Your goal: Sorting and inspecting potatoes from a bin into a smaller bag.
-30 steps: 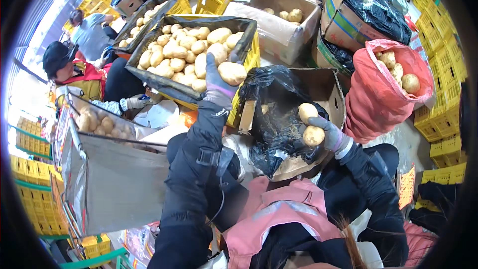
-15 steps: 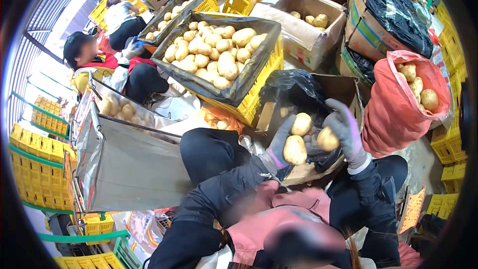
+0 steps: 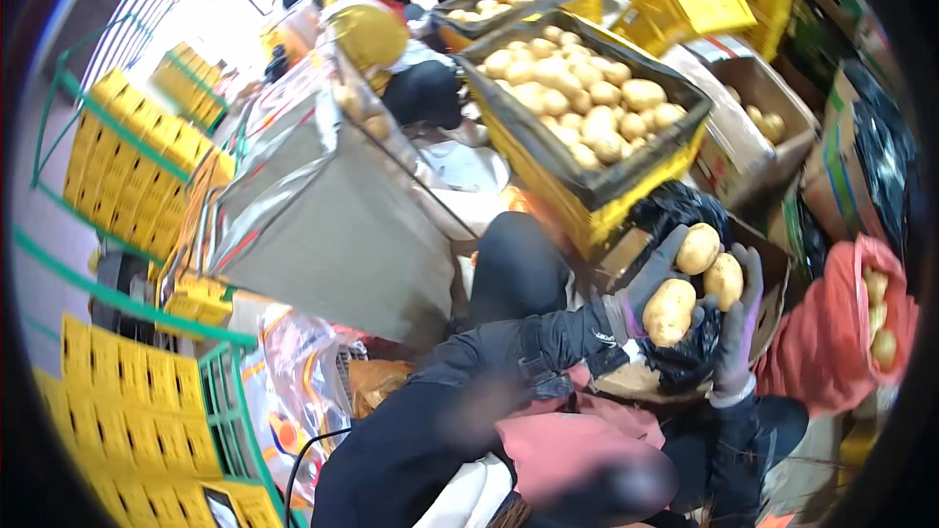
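My left hand [image 3: 643, 291], in a grey glove, is closed around two pale yellow potatoes: a larger potato [image 3: 670, 313] near the palm and a rounder potato [image 3: 698, 248] beyond it. My right hand [image 3: 740, 328], gloved in grey and purple, holds a third potato [image 3: 723, 282] against the other two, its fingers upright along the right side. Both hands are above a cardboard box [image 3: 773, 279] lined with a black plastic bag [image 3: 687, 352]. The hands and potatoes hide much of the inside of that box.
A lined yellow crate [image 3: 548, 181] heaped with potatoes stands ahead. A red sack [image 3: 812, 342] of potatoes is at the right, a grey-sided bin [image 3: 337, 225] at the left. Another carton [image 3: 719, 117] sits behind. A person [image 3: 367, 34] crouches at the far left beyond the bin.
The view has swung left, so the surroundings sit farther right in the picture. My hands have come closer together, bringing the right hand's potato up against the left hand's two.
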Available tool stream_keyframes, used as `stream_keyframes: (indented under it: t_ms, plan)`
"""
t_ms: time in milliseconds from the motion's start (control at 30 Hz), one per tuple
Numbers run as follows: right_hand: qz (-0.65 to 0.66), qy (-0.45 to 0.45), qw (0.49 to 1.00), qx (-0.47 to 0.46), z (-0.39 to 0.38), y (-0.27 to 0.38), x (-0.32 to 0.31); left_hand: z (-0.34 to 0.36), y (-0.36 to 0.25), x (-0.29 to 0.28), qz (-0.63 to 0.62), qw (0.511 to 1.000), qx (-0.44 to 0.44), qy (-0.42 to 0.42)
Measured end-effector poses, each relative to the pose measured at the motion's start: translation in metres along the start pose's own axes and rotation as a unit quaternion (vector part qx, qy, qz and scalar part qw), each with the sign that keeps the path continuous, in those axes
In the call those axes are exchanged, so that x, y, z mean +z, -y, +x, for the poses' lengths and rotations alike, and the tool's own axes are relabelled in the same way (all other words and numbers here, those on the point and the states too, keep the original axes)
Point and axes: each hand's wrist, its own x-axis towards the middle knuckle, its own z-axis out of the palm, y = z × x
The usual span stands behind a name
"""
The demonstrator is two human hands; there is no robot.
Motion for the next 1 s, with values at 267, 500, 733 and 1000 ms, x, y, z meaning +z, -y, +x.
stream_keyframes:
  t_ms: [267, 500, 733, 1000]
  plan:
    - [0.062, -0.087, 0.975, 0.196, 0.006, -0.041, -0.032, -0.166, -0.199, 0.048, 0.367, 0.72, 0.584, 0.082]
    - [0.11, -0.055, 0.968, 0.22, -0.013, -0.051, -0.036, -0.414, -0.357, 0.075, 0.634, 0.427, 0.496, -0.413]
    - [0.056, -0.075, 0.947, 0.309, -0.005, -0.078, -0.033, -0.216, -0.275, 0.061, 0.776, 0.428, 0.391, -0.248]
    - [-0.054, 0.021, 0.939, 0.34, 0.0, -0.106, -0.042, 0.103, -0.221, -0.063, 0.921, 0.218, 0.072, -0.316]
